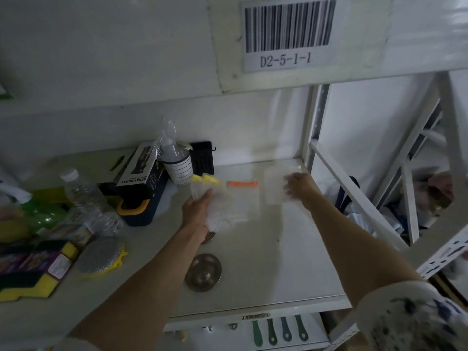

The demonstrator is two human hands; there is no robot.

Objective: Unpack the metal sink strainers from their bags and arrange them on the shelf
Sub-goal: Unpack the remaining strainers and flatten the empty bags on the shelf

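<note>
Barcode label [288, 34] on upper shelf beam [152, 46]: reads "D2-5-1-1" under the bars. Black box [140, 168] at back of shelf [291, 262]: "SPRAY BOTTLE" in white, printed upside down from this view; smaller lines beside it too blurred to read. Sponge pack [38, 264] at left has a label, text illegible.

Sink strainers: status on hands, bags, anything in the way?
Left hand gripping crumpled clear bags. Right hand holding another clear bag. One bare metal strainer on shelf; second part-hidden under left wrist. Shelf right side open.
</note>
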